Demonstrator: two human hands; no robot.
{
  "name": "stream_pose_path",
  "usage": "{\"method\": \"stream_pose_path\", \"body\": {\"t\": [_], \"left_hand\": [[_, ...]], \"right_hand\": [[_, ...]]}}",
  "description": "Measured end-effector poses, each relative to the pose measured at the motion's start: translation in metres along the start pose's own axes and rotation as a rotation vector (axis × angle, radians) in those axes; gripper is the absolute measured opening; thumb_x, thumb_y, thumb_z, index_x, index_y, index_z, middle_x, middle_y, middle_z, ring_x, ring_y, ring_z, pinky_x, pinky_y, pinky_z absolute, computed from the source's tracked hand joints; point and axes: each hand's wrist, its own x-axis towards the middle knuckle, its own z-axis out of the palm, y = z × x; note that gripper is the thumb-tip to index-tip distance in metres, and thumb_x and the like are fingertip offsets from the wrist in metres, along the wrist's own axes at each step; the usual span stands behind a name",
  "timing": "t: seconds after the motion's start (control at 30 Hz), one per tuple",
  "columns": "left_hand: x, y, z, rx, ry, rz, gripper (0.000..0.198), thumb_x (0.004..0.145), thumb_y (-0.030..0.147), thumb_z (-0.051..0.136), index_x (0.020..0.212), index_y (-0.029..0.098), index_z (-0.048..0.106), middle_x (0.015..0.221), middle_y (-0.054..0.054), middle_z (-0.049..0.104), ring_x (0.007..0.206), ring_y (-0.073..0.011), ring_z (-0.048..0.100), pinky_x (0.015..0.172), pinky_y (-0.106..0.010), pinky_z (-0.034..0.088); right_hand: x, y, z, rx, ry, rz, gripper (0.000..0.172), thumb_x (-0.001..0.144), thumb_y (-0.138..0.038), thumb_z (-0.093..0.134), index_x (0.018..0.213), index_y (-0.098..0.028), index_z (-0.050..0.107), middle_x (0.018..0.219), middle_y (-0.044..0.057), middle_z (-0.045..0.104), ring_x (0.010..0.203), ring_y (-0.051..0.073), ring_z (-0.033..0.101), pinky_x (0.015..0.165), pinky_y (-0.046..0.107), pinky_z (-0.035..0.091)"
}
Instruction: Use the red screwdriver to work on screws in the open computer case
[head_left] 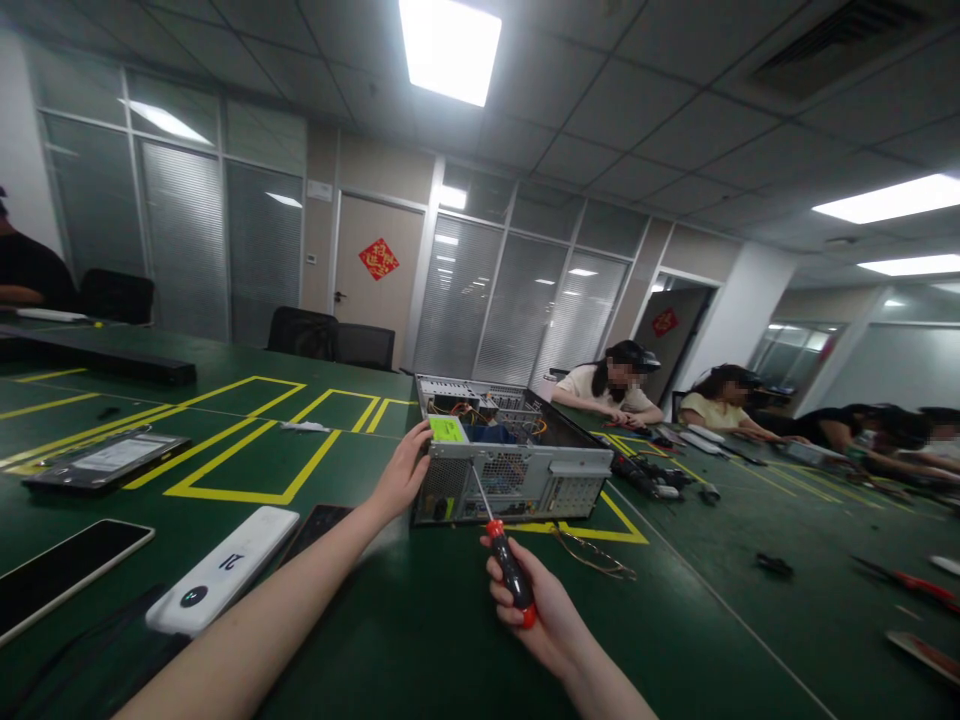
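An open computer case (540,470) lies on the green table, its rear panel facing me, with wires and metal parts showing inside. My left hand (405,470) rests against the case's left corner, beside a bright green label (447,430); its fingers are fairly straight and seem to hold nothing. In my right hand (529,595) is a screwdriver (512,572) with a red and black handle, fingers wrapped round it. The shaft points up at the rear panel near the vent grille. Whether the tip touches the panel cannot be made out.
Left on the table (375,610) are a hard drive (112,458), a phone (67,570) and a white device (225,570). Glasses (596,555) lie just right of the case's front. Black parts (652,475) and red-handled pliers (911,583) lie farther right. Several people sit around the table.
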Motion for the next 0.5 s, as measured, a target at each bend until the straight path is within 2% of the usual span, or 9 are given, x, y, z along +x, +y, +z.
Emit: {"method": "stream_pose_path", "body": {"t": [0.5], "left_hand": [[-0.0003, -0.0012, 0.0006, 0.018, 0.008, 0.018, 0.037, 0.094, 0.032, 0.03, 0.129, 0.021, 0.035, 0.141, -0.011, 0.034, 0.132, -0.0206, 0.032, 0.109, -0.044, 0.027]], "right_hand": [[-0.0001, -0.0008, 0.0013, -0.011, 0.014, -0.012, 0.026, 0.083, -0.035, 0.053, 0.098, -0.015, 0.056, 0.062, -0.002, 0.051, 0.043, 0.003, 0.037, 0.034, 0.011, 0.021]]}}
